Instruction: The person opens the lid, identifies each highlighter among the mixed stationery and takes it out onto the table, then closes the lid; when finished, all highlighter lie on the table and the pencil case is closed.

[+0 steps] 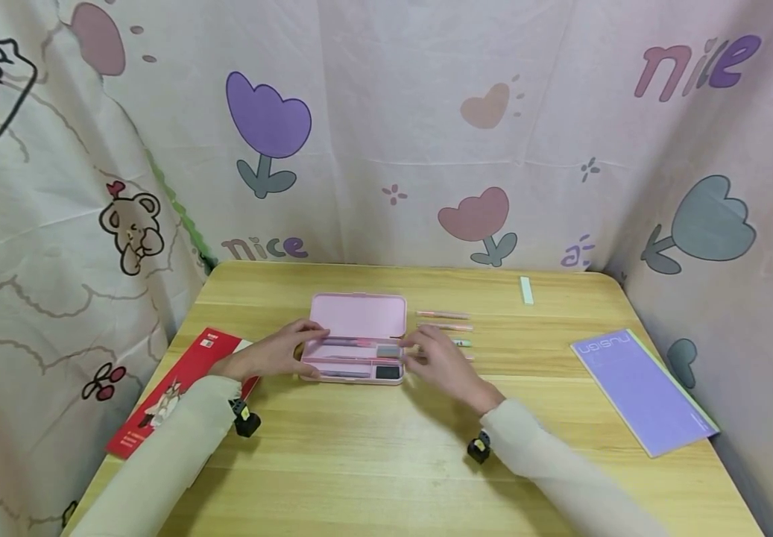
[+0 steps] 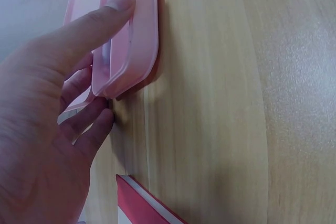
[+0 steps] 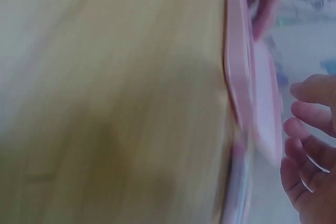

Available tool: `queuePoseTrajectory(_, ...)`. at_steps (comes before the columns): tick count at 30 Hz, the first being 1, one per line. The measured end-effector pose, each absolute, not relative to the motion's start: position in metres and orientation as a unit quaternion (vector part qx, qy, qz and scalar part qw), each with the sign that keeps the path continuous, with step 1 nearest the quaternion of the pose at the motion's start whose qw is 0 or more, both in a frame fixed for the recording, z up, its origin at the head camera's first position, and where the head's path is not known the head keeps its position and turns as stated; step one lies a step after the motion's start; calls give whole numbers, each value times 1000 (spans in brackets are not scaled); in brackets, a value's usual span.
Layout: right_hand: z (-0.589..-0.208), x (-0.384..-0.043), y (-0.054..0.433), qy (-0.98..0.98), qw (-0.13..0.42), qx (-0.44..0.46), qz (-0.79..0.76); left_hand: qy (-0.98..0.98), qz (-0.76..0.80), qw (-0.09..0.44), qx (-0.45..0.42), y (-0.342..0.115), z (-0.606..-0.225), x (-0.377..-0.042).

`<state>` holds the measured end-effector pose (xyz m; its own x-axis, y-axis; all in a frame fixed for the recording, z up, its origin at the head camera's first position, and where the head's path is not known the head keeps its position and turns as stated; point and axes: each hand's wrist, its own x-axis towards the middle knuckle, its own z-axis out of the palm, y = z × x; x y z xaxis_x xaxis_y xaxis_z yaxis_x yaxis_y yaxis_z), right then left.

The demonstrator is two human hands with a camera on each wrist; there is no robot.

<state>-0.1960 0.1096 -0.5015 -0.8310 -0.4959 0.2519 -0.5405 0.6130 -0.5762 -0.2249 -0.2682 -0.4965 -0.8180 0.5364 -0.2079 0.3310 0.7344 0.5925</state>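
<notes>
A pink pencil case (image 1: 358, 317) lies on the table with its lid folded back. Inside it are some pens (image 1: 346, 342), a grey block (image 1: 388, 350) and a dark block (image 1: 387, 372). My left hand (image 1: 275, 352) grips the case's left end, the thumb (image 2: 100, 27) on its front rim and the other fingers around the end and back. At the right end, my right hand (image 1: 449, 365) hovers with fingers loosely bent; in the right wrist view its fingers (image 3: 302, 135) hold nothing. Several pens (image 1: 443, 315) lie right of the case, some partly hidden by that hand.
A red book (image 1: 178, 395) lies at the table's left, partly under my left forearm. On the right is a purple notebook (image 1: 644, 391). Toward the back right lies a small pale strip (image 1: 526, 290). A printed curtain (image 1: 373, 134) hangs behind the table (image 1: 373, 462).
</notes>
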Motion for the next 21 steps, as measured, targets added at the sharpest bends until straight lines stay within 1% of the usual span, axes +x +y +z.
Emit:
queuePoseTrajectory(5,-504,-190,67,-893,19,352,278,912,274,186,241,-268,-495,-225)
queuePoseTrajectory(8,-506,-188,50,-892,15,376,251,913,274,187,238,-268,-495,-224)
queuePoseTrajectory(17,-509,-187,32,-891,-56,389,229,916,268,188,233,-267,-495,-224)
queuePoseTrajectory(21,-506,-188,28,-893,-67,387,221,916,270,187,232,-268,-496,-225)
